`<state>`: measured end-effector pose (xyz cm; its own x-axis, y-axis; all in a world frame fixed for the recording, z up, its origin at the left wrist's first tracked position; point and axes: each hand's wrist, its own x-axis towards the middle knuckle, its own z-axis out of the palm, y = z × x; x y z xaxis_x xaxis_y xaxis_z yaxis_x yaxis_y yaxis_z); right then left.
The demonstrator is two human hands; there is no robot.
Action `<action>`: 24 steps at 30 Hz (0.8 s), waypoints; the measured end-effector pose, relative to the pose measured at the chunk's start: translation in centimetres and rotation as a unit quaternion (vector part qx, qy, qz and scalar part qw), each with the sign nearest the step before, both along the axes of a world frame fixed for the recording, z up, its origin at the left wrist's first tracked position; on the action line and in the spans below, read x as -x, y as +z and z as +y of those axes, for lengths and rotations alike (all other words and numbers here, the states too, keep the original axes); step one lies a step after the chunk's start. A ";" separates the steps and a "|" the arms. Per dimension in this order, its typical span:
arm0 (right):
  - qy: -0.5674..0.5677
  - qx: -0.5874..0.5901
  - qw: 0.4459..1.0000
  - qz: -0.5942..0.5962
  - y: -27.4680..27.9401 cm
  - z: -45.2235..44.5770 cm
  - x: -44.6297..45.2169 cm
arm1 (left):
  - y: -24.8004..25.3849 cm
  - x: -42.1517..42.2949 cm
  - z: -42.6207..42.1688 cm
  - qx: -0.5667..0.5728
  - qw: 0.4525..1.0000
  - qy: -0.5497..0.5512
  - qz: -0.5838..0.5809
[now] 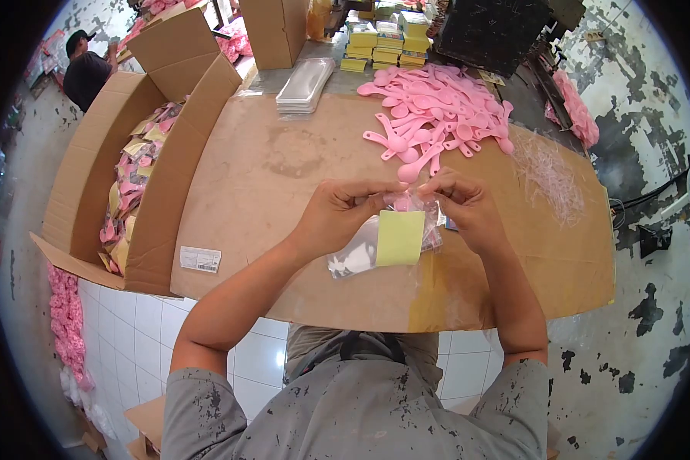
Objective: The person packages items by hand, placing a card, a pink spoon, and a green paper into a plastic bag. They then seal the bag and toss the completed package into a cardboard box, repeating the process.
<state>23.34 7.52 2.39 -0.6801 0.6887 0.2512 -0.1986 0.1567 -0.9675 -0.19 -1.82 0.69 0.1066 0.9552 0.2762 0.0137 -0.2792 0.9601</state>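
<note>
Both hands meet over the middle of the cardboard-covered table. My left hand pinches one top corner of a clear plastic bag, and my right hand pinches the other. A pale yellow card shows at the bag's front, with a bit of pink spoon above it. Beneath and to the left lie more clear plastic bags. Just beyond my fingertips spreads a heap of pink measuring spoons. How far the bag's mouth is open I cannot tell.
A tall carton at the left holds several filled packets. Flat clear bags lie stacked at the back, near piles of yellow cards. Thin plastic strips lie at right. A person is at far left.
</note>
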 end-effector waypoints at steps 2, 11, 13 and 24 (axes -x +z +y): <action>0.009 -0.010 1.000 0.001 -0.3 0.3 -0.4 | 0.1 0.1 0.0 0.004 1.000 -0.009 0.009; 0.042 -0.005 0.999 -0.018 -0.1 1.3 -1.8 | 0.3 0.0 -0.1 0.046 0.992 -0.059 -0.100; 0.017 -0.026 0.998 -0.053 0.2 0.9 -1.7 | 0.3 0.0 0.0 0.089 0.982 -0.074 -0.147; 0.011 -0.026 0.996 -0.084 -0.4 1.2 -1.8 | -0.4 -0.6 0.6 0.108 0.990 -0.051 -0.071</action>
<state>25.14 8.67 1.97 -0.7299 0.6627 0.1675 -0.0376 0.2057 -0.9779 0.38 -1.21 0.26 0.1813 0.9797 0.0859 -0.1430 -0.0602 0.9879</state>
